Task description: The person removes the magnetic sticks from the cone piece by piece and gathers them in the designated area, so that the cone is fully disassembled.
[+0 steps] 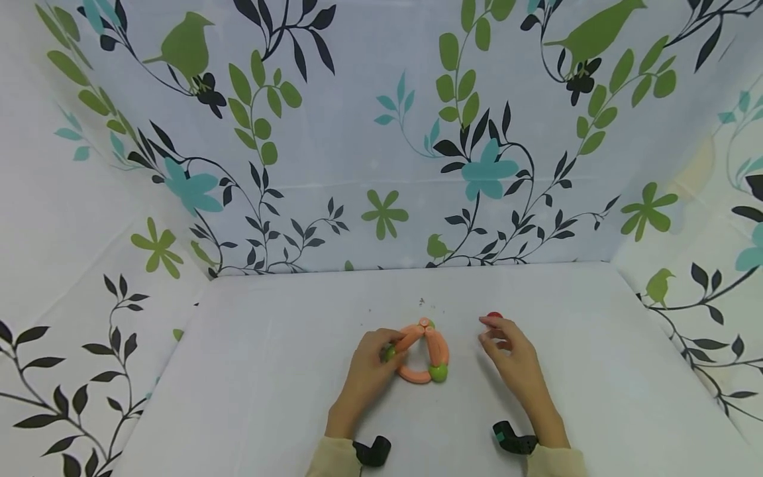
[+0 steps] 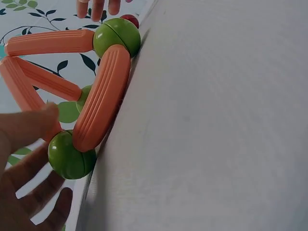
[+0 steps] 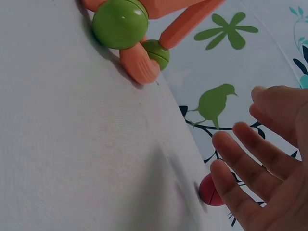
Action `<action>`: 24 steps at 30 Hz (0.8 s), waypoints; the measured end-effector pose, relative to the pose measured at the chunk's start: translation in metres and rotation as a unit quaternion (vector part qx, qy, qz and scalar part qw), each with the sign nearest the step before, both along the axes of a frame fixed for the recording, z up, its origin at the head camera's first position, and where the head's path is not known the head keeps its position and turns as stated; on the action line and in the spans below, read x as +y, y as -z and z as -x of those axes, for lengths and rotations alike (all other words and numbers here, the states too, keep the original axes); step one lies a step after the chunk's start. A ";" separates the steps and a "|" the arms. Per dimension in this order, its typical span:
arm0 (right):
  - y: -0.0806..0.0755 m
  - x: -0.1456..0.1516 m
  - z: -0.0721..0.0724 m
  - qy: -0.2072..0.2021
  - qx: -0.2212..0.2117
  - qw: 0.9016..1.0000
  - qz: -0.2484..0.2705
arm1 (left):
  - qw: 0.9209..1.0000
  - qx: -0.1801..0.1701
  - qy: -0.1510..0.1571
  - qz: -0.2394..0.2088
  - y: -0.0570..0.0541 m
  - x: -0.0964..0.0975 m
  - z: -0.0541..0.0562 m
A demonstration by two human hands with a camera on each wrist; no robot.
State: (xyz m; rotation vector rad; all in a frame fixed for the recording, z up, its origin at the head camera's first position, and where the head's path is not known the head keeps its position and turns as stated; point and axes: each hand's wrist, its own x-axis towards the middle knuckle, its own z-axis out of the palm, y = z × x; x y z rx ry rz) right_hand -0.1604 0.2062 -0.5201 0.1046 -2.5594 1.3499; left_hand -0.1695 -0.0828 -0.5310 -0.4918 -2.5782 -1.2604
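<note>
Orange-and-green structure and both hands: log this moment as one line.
left hand: holds orange-and-green structure on white table | right hand: holds nothing, near red ball | ball contact: unclear

Left hand grips a frame of orange rods and green balls; beyond the grip, right-hand fingertips hang near a red ball.

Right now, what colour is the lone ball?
The lone ball is red; right wrist view shows it best.

I see glossy plastic-looking green balls; ribbed satin orange rods; matt white tabletop, lower centre; cloth-like printed backdrop, frame top
</note>
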 end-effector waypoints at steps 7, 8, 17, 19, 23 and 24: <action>0.003 -0.008 -0.006 -0.092 -0.039 0.995 0.007 | 0.999 -0.008 -0.020 0.047 -0.002 -0.002 -0.005; 0.003 -0.009 -0.006 -0.101 -0.043 0.994 0.011 | 0.999 -0.011 -0.020 0.047 -0.002 -0.003 -0.005; 0.001 -0.022 -0.006 -0.157 -0.066 0.985 0.031 | 0.997 -0.038 -0.038 0.054 -0.003 -0.006 -0.003; 0.001 -0.026 -0.006 -0.168 -0.066 0.983 0.031 | 0.997 -0.033 -0.036 0.063 -0.005 -0.007 -0.002; 0.001 -0.033 -0.007 -0.188 -0.060 0.980 0.023 | 0.997 -0.026 -0.030 0.073 -0.008 -0.010 0.002; 0.001 -0.035 -0.008 -0.193 -0.055 0.979 0.020 | 0.996 -0.026 -0.029 0.075 -0.009 -0.010 0.003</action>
